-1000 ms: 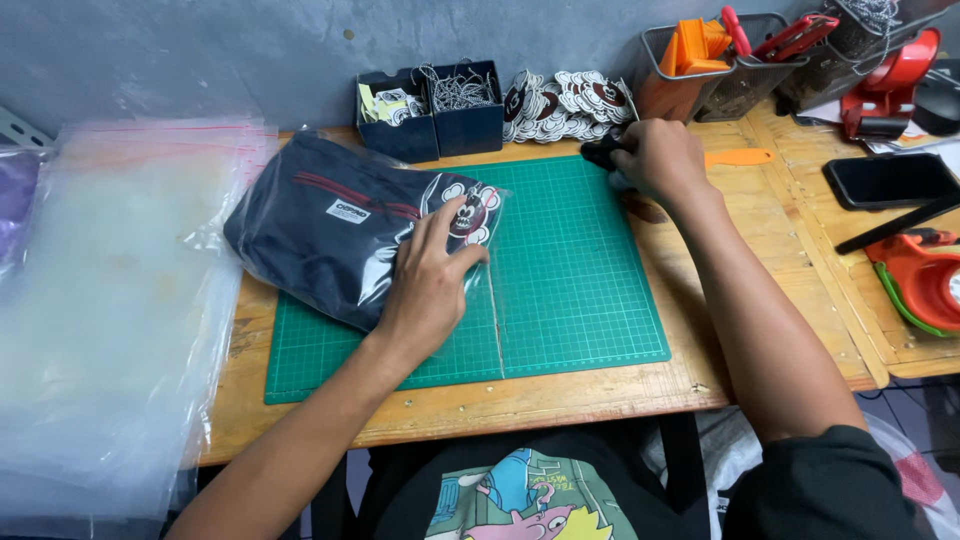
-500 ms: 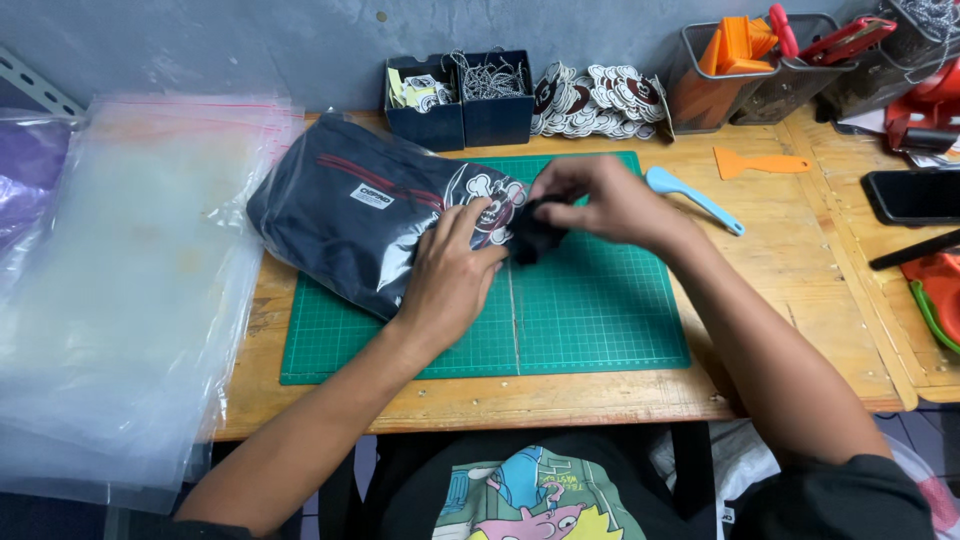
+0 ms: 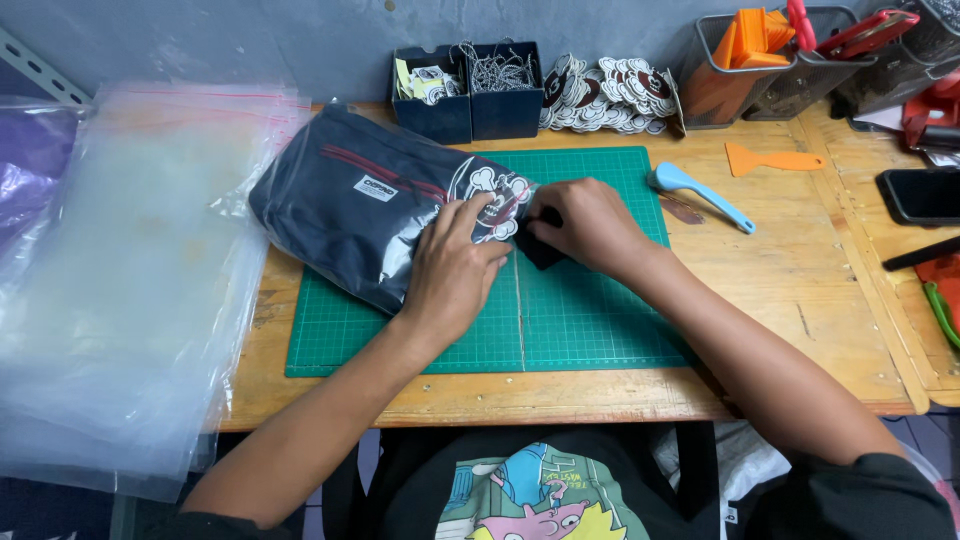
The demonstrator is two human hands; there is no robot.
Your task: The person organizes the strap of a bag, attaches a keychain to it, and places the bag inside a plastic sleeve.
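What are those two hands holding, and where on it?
The left hand presses flat on the bagged dark garment near its round tag; the right hand pinches a small dark piece at the bag's right end.

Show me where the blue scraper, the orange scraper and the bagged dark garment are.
blue scraper [image 3: 700, 195]: head view, middle of handle.
orange scraper [image 3: 770, 159]: head view, flat blade.
bagged dark garment [image 3: 350, 205]: head view, folded middle.

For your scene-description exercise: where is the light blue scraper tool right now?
The light blue scraper lies on the wooden table, just off the green cutting mat's right edge, beside the orange spatula.
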